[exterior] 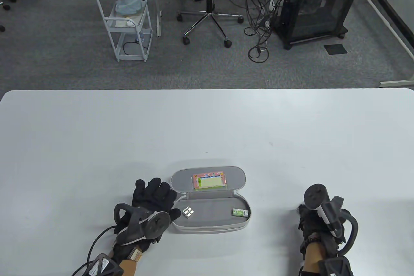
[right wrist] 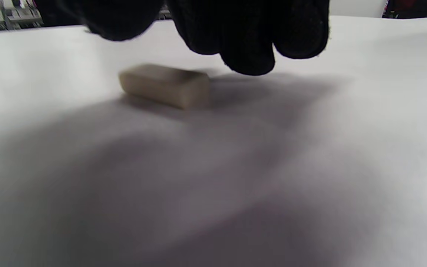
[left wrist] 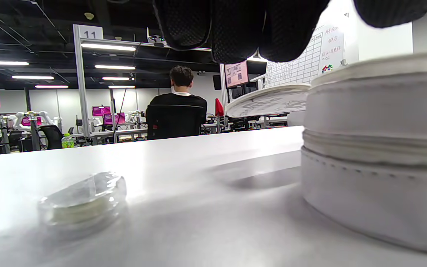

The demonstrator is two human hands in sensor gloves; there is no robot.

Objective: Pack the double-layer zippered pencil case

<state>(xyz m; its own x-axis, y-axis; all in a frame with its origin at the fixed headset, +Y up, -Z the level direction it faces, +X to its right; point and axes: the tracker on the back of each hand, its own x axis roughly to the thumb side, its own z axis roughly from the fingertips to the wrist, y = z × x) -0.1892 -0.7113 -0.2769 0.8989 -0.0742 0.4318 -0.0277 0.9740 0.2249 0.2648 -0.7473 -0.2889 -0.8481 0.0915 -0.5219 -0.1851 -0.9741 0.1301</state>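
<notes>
Left hand (exterior: pixel 152 196) flat near tabletop's front edge, left of centre, palm down, fingers (exterior: pixel 154 188) straight and spread, pointing toward far edge; thumb out to the right. Tracker (exterior: pixel 147 224) strapped on its back, cable trailing off wrist toward front edge. Right hand (exterior: pixel 312 221) near front edge, well right of centre, mostly hidden under its tracker (exterior: pixel 323 206). In right wrist view, fingertips (right wrist: pixel 248 55) hang curled just above tabletop, gripping nothing. Bare forearms enter from front edge.
</notes>
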